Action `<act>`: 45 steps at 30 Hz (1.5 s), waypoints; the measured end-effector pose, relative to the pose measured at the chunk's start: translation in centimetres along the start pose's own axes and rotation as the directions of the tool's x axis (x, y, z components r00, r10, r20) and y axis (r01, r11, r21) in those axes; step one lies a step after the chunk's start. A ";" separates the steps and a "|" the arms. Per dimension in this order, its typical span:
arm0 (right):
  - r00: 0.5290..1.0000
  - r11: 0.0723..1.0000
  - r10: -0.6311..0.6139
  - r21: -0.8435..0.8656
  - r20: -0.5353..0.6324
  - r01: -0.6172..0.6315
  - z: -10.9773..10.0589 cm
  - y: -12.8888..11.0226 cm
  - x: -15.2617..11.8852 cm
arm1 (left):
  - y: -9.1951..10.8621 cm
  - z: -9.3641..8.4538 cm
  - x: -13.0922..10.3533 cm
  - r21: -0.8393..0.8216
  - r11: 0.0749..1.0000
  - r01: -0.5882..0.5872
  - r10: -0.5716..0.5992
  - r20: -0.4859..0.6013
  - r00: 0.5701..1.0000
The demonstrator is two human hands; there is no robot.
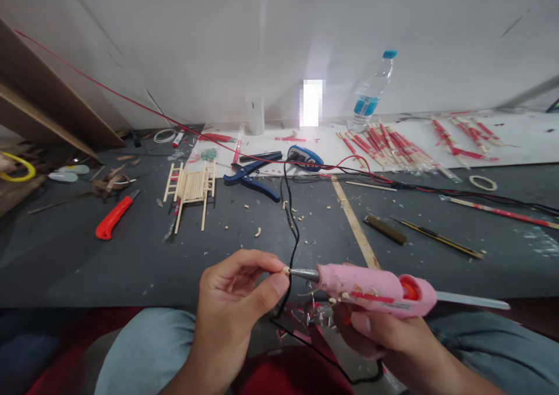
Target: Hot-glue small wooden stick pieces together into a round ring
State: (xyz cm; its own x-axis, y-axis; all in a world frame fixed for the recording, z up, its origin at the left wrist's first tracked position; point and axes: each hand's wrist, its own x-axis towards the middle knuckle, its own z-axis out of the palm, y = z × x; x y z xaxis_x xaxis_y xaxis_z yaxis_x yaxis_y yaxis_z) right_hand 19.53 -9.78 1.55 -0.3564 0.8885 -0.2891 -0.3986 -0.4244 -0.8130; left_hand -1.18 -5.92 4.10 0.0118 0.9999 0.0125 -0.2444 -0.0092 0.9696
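Observation:
Between the thumb and forefinger of my left hand (238,302) is a small pale wooden piece (285,271). My right hand (379,334) is wrapped round the handle of a pink glue gun (371,287). The metal nozzle points left and its tip is at the wooden piece. A clear glue stick (474,300) sticks out of the gun's back end. Farther back on the left, a miniature chair-like frame of pale sticks (192,186) stands on the dark table (174,272).
A red-handled knife (114,217) lies at the left, blue cutters (253,179) behind my hands. Red-wrapped stick bundles (393,144) and a water bottle (371,95) are at the back right. A black cable (293,226) crosses the table. A craft knife (441,239) lies at the right.

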 end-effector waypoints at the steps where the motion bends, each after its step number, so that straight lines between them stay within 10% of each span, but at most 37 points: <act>1: 1.000 1.000 -0.003 -0.013 -0.009 0.003 0.0 0.0 0.0 | 0.1 0.0 0.0 0.011 1.000 -0.006 0.006 0.002 1.000; 14: 0.996 0.968 -0.085 -0.239 -0.001 0.083 -0.7 -0.4 0.0 | 0.5 -0.3 -0.1 0.202 0.966 -0.159 0.154 0.041 0.987; 45: 0.976 0.939 -0.198 -0.271 0.086 0.214 -1.3 0.7 -0.2 | 0.3 -0.5 -0.1 0.134 0.983 -0.126 0.120 0.057 0.991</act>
State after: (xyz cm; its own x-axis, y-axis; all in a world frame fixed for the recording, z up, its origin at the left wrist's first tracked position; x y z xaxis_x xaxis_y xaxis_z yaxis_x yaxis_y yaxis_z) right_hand 20.44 -9.99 0.33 -0.3416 0.9366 -0.0782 -0.2217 -0.1612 -0.9617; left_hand -1.74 -6.04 4.23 0.0379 0.9891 0.1425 -0.1115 -0.1375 0.9842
